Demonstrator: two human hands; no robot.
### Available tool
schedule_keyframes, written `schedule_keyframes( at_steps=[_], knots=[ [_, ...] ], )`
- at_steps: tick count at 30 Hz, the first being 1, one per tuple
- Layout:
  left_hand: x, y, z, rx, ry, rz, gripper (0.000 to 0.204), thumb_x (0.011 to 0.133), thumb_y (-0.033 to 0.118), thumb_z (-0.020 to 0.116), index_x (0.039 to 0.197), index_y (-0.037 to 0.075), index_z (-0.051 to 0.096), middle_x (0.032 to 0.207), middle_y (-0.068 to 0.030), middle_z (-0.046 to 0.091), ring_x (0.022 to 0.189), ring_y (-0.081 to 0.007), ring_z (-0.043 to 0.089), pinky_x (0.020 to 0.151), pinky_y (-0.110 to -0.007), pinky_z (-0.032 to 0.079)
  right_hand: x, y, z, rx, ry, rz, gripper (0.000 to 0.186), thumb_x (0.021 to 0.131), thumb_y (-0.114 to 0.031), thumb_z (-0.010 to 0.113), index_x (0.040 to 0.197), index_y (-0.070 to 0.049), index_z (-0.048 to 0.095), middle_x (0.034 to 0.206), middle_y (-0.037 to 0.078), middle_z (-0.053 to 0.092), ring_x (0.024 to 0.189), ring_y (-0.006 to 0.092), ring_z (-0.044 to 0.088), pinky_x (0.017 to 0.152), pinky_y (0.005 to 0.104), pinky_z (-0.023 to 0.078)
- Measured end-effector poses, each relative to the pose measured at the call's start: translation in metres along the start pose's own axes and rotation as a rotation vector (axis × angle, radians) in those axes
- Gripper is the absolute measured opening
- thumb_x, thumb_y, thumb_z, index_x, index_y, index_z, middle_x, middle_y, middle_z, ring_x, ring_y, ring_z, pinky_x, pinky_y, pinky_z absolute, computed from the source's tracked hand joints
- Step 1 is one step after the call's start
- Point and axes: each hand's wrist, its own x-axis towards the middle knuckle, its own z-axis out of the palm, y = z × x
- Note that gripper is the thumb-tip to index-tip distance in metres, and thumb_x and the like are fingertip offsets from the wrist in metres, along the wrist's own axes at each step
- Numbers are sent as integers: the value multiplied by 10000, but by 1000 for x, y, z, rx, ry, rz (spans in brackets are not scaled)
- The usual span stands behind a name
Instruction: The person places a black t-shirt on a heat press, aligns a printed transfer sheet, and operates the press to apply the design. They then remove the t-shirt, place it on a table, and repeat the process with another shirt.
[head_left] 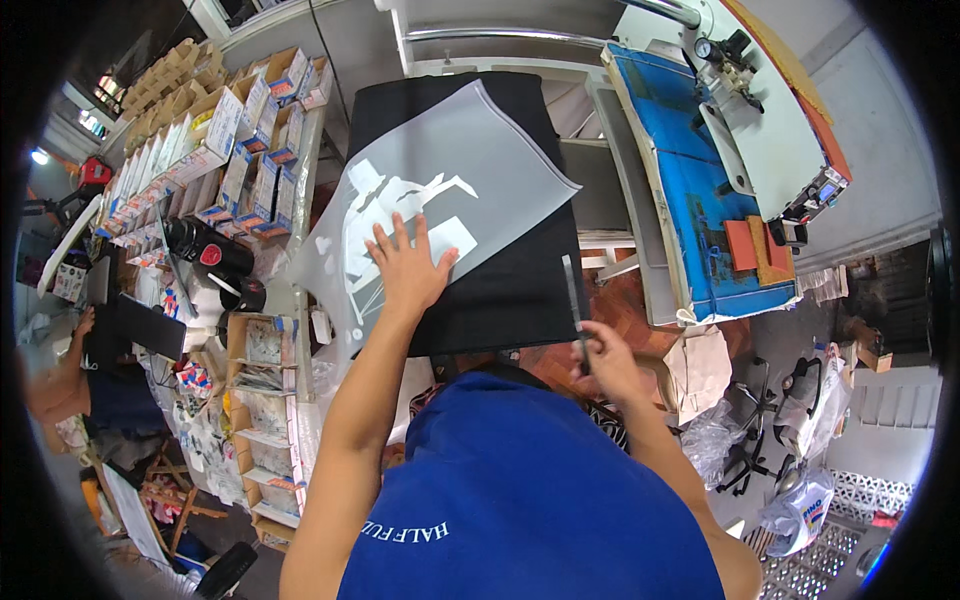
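Observation:
A translucent transfer film sheet (500, 150) with a white printed figure (385, 205) lies askew over black fabric (500, 310). The fabric covers a flat board in front of me. My left hand (410, 270) rests on the film with its fingers spread, over the lower part of the print. One corner of the film reaches past the fabric on the left, and its right edge curls slightly. By the fabric's near right corner, my right hand (607, 362) grips a long, narrow grey strip (572, 295) with a dark lower end. Whether it is a ruler or a blade, I cannot tell.
At right stands a press machine with a blue-covered bed (665, 160) and a pressure gauge (706, 49). Stacked cardboard boxes (215, 140) and a black camera-like device (208, 245) crowd the left table. Another person's arm (65, 385) shows at far left.

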Motion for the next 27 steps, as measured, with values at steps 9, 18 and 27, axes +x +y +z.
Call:
schedule_keyframes(
  at_steps=[9,18,27],
  knots=[
    [12,7,0,-154,-30,502,722,885,476,664,1446,61,478,1583,-210,319,1478,-479,207,1188,-651,73,13,17,47,305,-165,124,464,996,-290,642,1362,-59,475,889,48,584,679,131,616,554,287,555],
    [-22,76,22,-500,42,695,270,845,98,704,1099,49,624,1228,-108,628,1290,-349,532,1135,-582,352,25,11,58,241,-132,96,539,977,-339,669,1356,-6,477,855,53,582,631,128,609,487,276,534],
    [-24,73,27,-503,159,729,192,827,46,673,1013,54,720,1098,-84,716,1184,-305,620,1105,-541,409,25,4,64,136,-99,85,496,981,-307,667,1327,7,501,782,44,570,564,120,587,420,271,493]
  ],
)
